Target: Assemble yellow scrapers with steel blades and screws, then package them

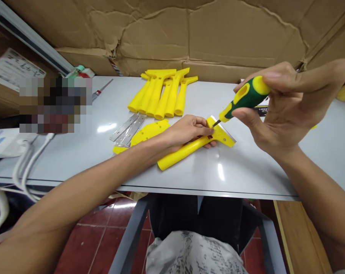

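My left hand [189, 131] is closed around the neck of a yellow scraper [184, 152], whose round handle points toward the table's front edge. A metal blade [225, 131] runs along the far edge of its wide head, and a screw [224, 139] shows near one end. Held in my right hand [292, 102] is a green and yellow screwdriver [243, 99], slanted down to the left. Its tip meets the scraper head near my left fingertips; whether it sits in a screw there I cannot make out.
Several yellow scraper handles [152, 95] lie in a row at the back of the white table [109, 102]. Clear-wrapped blades [129, 129] and flat yellow pieces [149, 131] lie left of my left hand. Another screwdriver [99, 92] and white cables [26, 163] are farther left. Cardboard [212, 34] stands behind.
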Motion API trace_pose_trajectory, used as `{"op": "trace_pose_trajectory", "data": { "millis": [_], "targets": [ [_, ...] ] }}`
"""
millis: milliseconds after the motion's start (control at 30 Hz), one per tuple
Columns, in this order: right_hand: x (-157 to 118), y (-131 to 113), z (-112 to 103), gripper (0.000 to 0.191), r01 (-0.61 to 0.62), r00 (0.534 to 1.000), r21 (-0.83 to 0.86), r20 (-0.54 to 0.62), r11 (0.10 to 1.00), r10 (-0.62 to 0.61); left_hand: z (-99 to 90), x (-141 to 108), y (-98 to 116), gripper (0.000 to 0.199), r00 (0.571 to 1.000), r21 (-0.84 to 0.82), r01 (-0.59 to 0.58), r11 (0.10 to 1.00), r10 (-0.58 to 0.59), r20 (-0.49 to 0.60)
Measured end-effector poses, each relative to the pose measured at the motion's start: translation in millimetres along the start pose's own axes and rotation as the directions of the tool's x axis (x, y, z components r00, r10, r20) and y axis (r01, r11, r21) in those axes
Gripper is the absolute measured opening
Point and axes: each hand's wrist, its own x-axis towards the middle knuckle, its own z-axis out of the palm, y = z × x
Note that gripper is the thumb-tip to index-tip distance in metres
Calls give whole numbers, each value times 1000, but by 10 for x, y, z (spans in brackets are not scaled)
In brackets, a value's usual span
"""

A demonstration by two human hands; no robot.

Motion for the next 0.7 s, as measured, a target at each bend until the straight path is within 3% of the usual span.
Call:
{"op": "trace_pose_trajectory", "data": {
  "millis": [67, 133, 200, 267, 333, 433, 533, 600, 700],
  "targets": [
    [-15, 0, -1, 43, 18, 1000, -46, 14, 999, -18, -10, 4, -8, 15, 1000, -4, -5, 1000, 5, 10],
    [-33, -20, -5, 38, -86, 992, -10, 88, 996, 86, -18, 8, -15, 12, 1000, -15, -13, 1000, 13, 15],
    [-56, -27, -1, 43, -161, 984, 85, 92, 983, 153, -23, 12, -20, 11, 1000, -21, -13, 1000, 13, 13],
    [-77, -8, 6, 47, -141, 990, 116, 11, 983, 140, -25, 15, -23, 10, 1000, -19, -6, 1000, 7, 15],
    [-85, 22, 5, 44, -75, 996, 26, -40, 997, 76, -27, 17, -26, 10, 1000, -14, -3, 1000, 3, 19],
    [-72, 32, -16, 38, -47, 998, -103, 36, 994, 51, -28, 19, -26, 10, 1000, -10, -14, 1000, 14, 25],
    [-54, 8, -27, 39, -147, 985, -9, 93, 989, 147, -21, 15, -17, 8, 1000, -11, -9, 1000, 9, 19],
    [-45, 3, -17, 44, -189, 981, 69, 61, 980, 185, -15, 8, -10, 7, 1000, -17, 0, 1000, 0, 10],
    [-28, -1, -10, 47, -36, 999, 56, -21, 998, 37, -11, -1, -4, 8, 1000, -16, -1, 1000, 1, 13]
  ]
}}
